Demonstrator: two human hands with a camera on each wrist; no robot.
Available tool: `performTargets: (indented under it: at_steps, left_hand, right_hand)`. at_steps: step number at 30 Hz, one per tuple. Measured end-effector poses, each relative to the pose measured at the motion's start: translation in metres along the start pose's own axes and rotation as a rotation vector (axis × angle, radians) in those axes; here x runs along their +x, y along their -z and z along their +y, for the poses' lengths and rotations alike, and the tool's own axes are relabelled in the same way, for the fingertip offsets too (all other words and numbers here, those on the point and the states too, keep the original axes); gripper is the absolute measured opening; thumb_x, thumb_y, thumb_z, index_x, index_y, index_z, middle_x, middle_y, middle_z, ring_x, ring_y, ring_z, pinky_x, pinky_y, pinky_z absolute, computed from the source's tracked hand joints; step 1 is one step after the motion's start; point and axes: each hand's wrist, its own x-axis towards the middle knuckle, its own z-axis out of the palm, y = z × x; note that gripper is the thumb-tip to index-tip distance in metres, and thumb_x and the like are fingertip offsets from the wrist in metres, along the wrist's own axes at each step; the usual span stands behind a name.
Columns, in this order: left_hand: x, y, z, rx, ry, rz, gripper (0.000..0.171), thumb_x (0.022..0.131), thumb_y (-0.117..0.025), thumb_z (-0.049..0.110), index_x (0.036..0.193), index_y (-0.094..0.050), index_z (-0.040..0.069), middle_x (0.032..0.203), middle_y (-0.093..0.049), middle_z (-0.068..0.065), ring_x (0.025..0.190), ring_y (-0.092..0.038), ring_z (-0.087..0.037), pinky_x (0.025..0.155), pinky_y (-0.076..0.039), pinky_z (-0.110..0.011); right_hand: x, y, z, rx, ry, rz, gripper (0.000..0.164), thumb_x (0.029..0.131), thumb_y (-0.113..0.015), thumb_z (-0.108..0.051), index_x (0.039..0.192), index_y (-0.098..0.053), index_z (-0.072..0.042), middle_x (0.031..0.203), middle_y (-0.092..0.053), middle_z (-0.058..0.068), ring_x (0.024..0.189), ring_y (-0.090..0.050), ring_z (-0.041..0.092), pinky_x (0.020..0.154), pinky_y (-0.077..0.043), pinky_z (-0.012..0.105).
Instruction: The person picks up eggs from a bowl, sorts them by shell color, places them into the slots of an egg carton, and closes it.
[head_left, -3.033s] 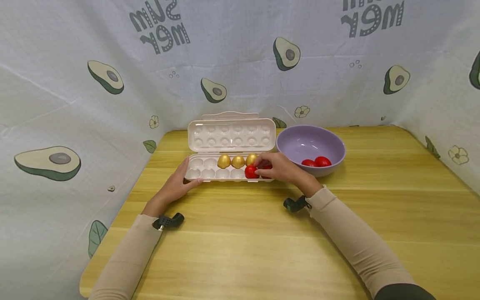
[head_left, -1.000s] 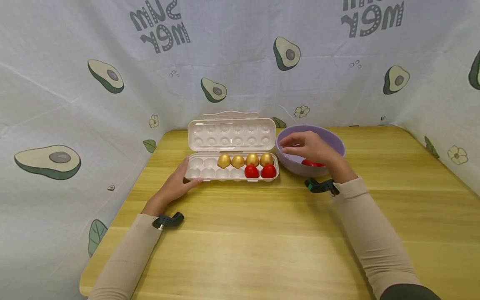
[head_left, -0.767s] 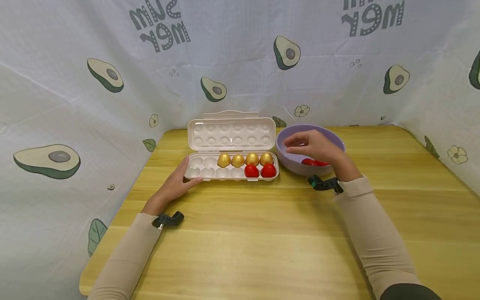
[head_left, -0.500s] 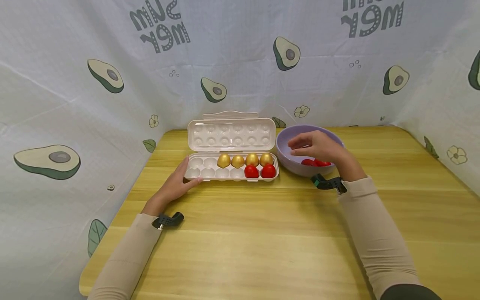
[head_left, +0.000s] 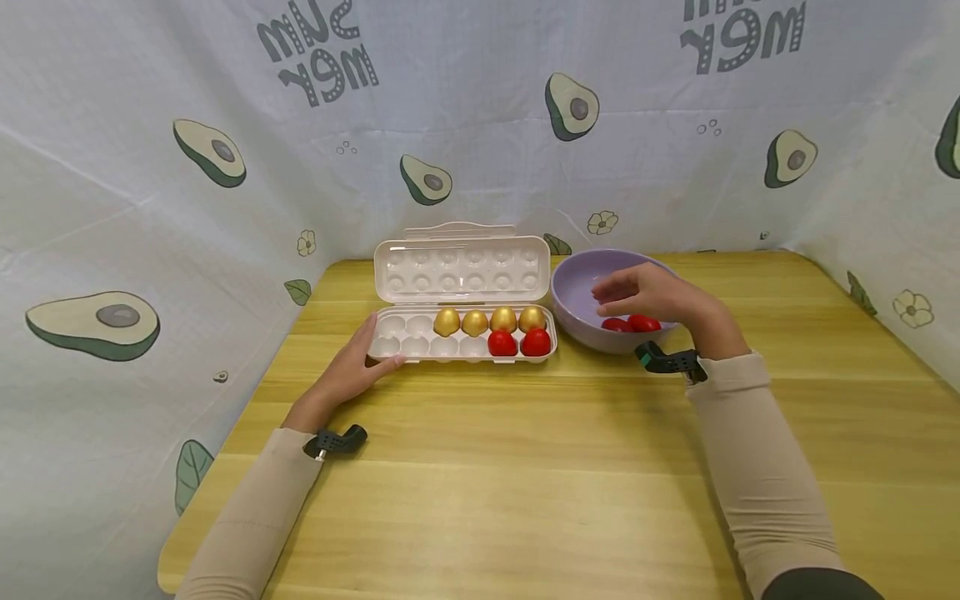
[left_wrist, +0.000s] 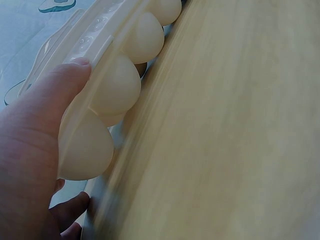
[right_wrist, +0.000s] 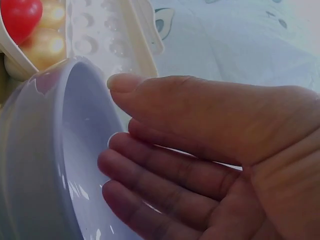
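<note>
An egg carton of pale plastic lies on the table, its lid raised at the back. Several gold eggs fill the right part of its back row; two red eggs sit at the front right. My left hand grips the carton's left end, thumb over the front rim, other fingers partly hidden beyond it. Over the purple bowl hovers my right hand, fingers loosely bent and holding nothing. Below it, two red eggs rest in the bowl.
The wooden table extends in front of the carton and right of the bowl. A white cloth printed with avocados hangs behind and along both sides. The bowl's left wall stands close beside the carton's right end.
My right hand has left the front-row red egg in the carton and moved right to above the bowl, drifting a little further right lately. My left hand stays on the carton.
</note>
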Motion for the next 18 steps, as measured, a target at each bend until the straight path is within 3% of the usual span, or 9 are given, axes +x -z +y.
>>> performTargets:
  at_steps: [18]
  left_hand:
    - [0.0001,0.0006,0.0019,0.009,-0.005,0.001,0.099,0.090,-0.062,0.051,0.155,-0.002,0.005,0.161,-0.006,-0.013,0.146,-0.010,-0.032,0.116,-0.014,-0.051]
  right_hand:
    - [-0.0031,0.0019,0.0087,-0.038,-0.090,-0.080,0.047,0.089,-0.070,-0.031,0.124,-0.063,0.001,0.120,-0.065,0.017,0.109,-0.057,0.031,0.092,-0.049,0.047]
